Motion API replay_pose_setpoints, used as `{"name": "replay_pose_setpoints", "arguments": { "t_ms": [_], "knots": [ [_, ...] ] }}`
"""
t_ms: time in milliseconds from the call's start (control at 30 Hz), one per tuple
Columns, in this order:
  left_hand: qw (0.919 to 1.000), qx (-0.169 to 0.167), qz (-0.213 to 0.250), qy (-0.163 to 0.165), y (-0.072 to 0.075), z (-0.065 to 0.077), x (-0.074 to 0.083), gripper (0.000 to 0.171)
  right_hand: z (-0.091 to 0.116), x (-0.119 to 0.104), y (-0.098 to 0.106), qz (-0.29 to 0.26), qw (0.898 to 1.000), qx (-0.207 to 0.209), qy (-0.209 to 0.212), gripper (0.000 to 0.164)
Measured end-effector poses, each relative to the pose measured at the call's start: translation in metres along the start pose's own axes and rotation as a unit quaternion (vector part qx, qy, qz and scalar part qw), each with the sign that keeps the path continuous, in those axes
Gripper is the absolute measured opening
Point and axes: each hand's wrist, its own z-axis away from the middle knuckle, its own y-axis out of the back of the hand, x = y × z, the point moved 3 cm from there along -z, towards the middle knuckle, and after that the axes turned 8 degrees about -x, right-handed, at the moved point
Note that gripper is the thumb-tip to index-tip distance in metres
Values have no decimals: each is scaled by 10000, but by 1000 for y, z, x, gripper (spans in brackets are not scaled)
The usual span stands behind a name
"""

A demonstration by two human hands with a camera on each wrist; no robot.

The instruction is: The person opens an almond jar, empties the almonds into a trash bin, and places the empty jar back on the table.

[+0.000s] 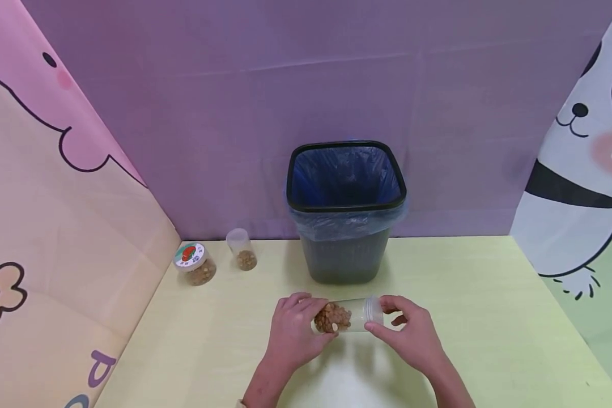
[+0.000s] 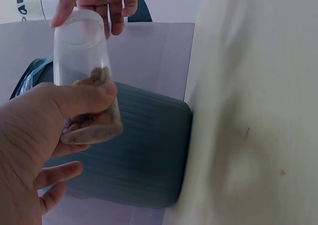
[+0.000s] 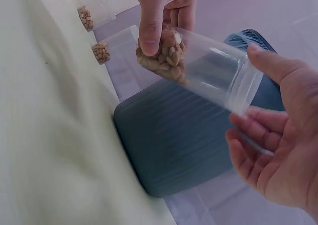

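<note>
A clear plastic jar point(image 1: 357, 313) lies nearly sideways in mid-air between both hands, with brown, nut-like pieces point(image 1: 332, 317) gathered at its left end. My left hand point(image 1: 297, 331) grips that filled end, thumb on the near side in the left wrist view. At the other end is a translucent lid point(image 3: 245, 87). My right hand point(image 1: 408, 334) pinches this lid between thumb and fingers; the remaining fingers curl loosely below it in the right wrist view. Whether the lid is loose on the jar, I cannot tell.
Behind the hands stands a dark bin point(image 1: 344, 258) with a blue liner point(image 1: 347, 226) folded over its rim. At the back left are an uncapped clear jar point(image 1: 242, 249) with brown pieces and a jar with a printed lid point(image 1: 190, 255). Printed cloth walls surround the pale table point(image 1: 489, 317).
</note>
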Motion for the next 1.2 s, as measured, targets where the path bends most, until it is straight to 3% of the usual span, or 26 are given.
{"name": "replay_pose_setpoints", "arguments": {
  "t_ms": [167, 300, 567, 800, 1000, 1100, 1200],
  "knots": [
    [9998, -218, 0, -9, -3, 5, 0, 55, 6, 6, 1, -60, 9981, -227, 566, 45],
    [9996, -290, 11, -12, -5, 8, 0, 54, 10, 7, 2, -194, 9962, -480, 705, 51],
    [9997, -118, 108, -171, -7, 13, -5, 53, 14, 8, 3, -256, 9925, -795, 891, 60],
    [9996, -201, 87, -165, -6, 21, -10, 53, 16, 17, 0, -446, 9934, -937, 487, 60],
    [9996, -146, 100, -211, -4, 21, -12, 54, 15, 17, -3, 240, 9981, -471, -318, 13],
    [9995, -166, 102, -244, -5, 21, -12, 53, 16, 13, -2, 494, 9935, -449, -927, 30],
    [9996, -170, 39, -236, -5, 22, -12, 54, 16, 11, -3, 883, 9863, -626, -1249, 39]
  ]
}}
